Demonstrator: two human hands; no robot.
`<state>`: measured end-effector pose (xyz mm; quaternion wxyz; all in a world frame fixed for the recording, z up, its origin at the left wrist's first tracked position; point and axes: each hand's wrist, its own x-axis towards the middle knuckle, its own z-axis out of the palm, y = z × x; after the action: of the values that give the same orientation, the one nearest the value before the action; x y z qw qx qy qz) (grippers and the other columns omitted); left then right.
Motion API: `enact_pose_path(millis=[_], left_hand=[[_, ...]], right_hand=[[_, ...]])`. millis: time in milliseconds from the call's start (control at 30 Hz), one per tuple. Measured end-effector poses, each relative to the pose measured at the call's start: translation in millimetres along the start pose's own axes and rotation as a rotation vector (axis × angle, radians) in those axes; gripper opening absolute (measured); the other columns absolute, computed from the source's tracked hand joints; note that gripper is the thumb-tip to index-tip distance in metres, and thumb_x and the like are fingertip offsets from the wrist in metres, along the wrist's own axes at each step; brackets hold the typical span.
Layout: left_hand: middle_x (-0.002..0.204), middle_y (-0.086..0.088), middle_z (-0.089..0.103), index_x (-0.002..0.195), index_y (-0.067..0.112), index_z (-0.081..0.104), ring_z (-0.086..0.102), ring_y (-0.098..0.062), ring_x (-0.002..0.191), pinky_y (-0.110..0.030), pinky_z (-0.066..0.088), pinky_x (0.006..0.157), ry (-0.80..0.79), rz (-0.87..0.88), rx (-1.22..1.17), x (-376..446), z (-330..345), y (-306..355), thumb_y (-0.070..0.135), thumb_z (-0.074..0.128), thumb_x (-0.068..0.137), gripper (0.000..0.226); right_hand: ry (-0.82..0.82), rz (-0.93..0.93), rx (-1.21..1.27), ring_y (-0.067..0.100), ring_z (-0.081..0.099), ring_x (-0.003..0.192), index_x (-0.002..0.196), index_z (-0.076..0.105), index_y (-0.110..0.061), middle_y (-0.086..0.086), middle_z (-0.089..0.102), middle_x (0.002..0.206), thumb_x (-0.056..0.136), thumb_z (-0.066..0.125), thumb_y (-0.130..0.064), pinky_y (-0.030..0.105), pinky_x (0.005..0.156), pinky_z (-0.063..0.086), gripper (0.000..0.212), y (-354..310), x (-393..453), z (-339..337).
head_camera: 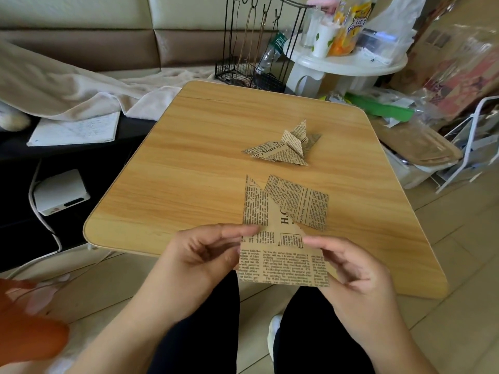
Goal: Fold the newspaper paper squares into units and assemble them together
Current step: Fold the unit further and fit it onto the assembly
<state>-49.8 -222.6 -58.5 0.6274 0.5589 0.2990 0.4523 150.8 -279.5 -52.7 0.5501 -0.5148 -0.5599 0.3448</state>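
I hold a partly folded newspaper-print paper [272, 238] above the near edge of the wooden table [205, 163]. My left hand [205, 255] pinches its left edge between thumb and forefinger. My right hand [353, 271] pinches its right corner, fingers curled behind the sheet. A flat newspaper square [305, 201] lies on the table just beyond the held paper, partly hidden by it. Farther back sit folded newspaper units [286, 145], joined into one pointed shape.
A black wire rack [259, 49] stands beyond the table's far edge, beside a white round side table [348, 60] loaded with cups and a snack bag. A blanket and a notebook [75, 129] lie at left. Plastic bags and a white frame crowd the right.
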Motion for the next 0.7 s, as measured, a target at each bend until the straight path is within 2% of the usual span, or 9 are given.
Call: enact_pose_path(millis=[67, 100, 167, 267, 333, 467, 533, 633, 700], left_hand=[[0.101, -0.002, 0.073, 0.097, 0.026, 0.075, 0.068, -0.014, 0.098, -0.018, 0.051, 0.082, 0.000, 0.014, 0.006, -1, 1, 0, 0.002, 0.063, 0.077, 0.033], [0.102, -0.002, 0.073, 0.098, 0.026, 0.075, 0.068, -0.015, 0.099, -0.019, 0.051, 0.083, -0.010, 0.025, 0.003, -1, 1, 1, 0.010, 0.071, 0.077, 0.026], [0.104, -0.003, 0.073, 0.100, 0.025, 0.074, 0.068, -0.018, 0.101, -0.021, 0.052, 0.085, -0.015, 0.041, 0.003, -2, 2, 2, 0.032, 0.079, 0.071, 0.030], [0.104, -0.002, 0.073, 0.099, 0.026, 0.074, 0.068, -0.018, 0.101, -0.022, 0.052, 0.086, 0.006, 0.066, 0.038, -4, 3, 4, 0.041, 0.079, 0.067, 0.035], [0.103, 0.001, 0.073, 0.096, 0.027, 0.074, 0.068, -0.016, 0.100, -0.020, 0.052, 0.084, 0.019, 0.087, 0.071, -5, 5, 7, 0.042, 0.078, 0.068, 0.032], [0.096, 0.007, 0.074, 0.090, 0.024, 0.075, 0.068, -0.007, 0.094, -0.013, 0.049, 0.081, 0.064, 0.137, 0.152, -6, 9, 12, 0.041, 0.076, 0.069, 0.028], [0.091, 0.008, 0.075, 0.088, 0.023, 0.075, 0.069, -0.004, 0.087, -0.011, 0.049, 0.077, 0.094, 0.136, 0.136, -7, 13, 15, 0.041, 0.076, 0.067, 0.027], [0.082, 0.001, 0.075, 0.078, 0.018, 0.076, 0.070, -0.006, 0.078, -0.011, 0.050, 0.071, 0.145, 0.126, 0.009, -7, 22, 17, 0.027, 0.077, 0.064, 0.017], [0.080, -0.006, 0.075, 0.070, 0.015, 0.073, 0.071, -0.011, 0.077, -0.015, 0.051, 0.071, 0.212, 0.091, -0.098, -8, 30, 15, 0.014, 0.082, 0.060, 0.014]], right_hand=[[0.007, -0.006, 0.018, 0.012, 0.070, 0.095, 0.094, 0.074, -0.037, -0.008, 0.074, 0.099, 0.072, 0.079, -0.040, 0.017, 0.081, 0.052, 0.023, -2, -1, -1], [0.019, -0.006, 0.035, 0.012, 0.070, 0.095, 0.093, 0.075, -0.036, -0.008, 0.074, 0.098, 0.074, 0.078, -0.033, 0.017, 0.081, 0.052, 0.019, -3, -1, -1], [0.032, -0.011, 0.046, 0.012, 0.071, 0.093, 0.088, 0.076, -0.036, -0.007, 0.075, 0.095, 0.071, 0.074, -0.014, 0.017, 0.080, 0.052, 0.028, -3, -2, -1], [0.028, -0.036, 0.033, 0.011, 0.071, 0.093, 0.086, 0.076, -0.035, -0.010, 0.075, 0.094, 0.069, 0.073, -0.005, 0.016, 0.080, 0.052, 0.035, -7, -1, -1], [0.020, -0.061, 0.012, 0.010, 0.070, 0.095, 0.089, 0.075, -0.036, -0.011, 0.074, 0.097, 0.072, 0.080, -0.011, 0.016, 0.082, 0.052, 0.030, -10, -1, -1], [0.055, -0.046, -0.032, 0.011, 0.068, 0.098, 0.087, 0.074, -0.026, -0.011, 0.073, 0.097, 0.075, 0.074, -0.042, 0.017, 0.083, 0.051, 0.020, -16, -1, 1], [0.098, 0.020, 0.003, 0.007, 0.069, 0.089, 0.077, 0.070, -0.016, -0.009, 0.074, 0.089, 0.074, 0.074, -0.043, 0.013, 0.077, 0.050, 0.028, -17, -3, 3], [0.191, 0.067, 0.012, -0.001, 0.061, 0.062, 0.068, 0.065, -0.014, -0.006, 0.069, 0.065, 0.069, 0.081, -0.041, 0.008, 0.062, 0.045, 0.032, -25, -3, 11], [0.262, 0.101, 0.126, -0.002, 0.062, 0.057, 0.063, 0.063, -0.009, -0.005, 0.071, 0.062, 0.065, 0.079, -0.022, 0.006, 0.058, 0.045, 0.020, -28, -2, 15]])
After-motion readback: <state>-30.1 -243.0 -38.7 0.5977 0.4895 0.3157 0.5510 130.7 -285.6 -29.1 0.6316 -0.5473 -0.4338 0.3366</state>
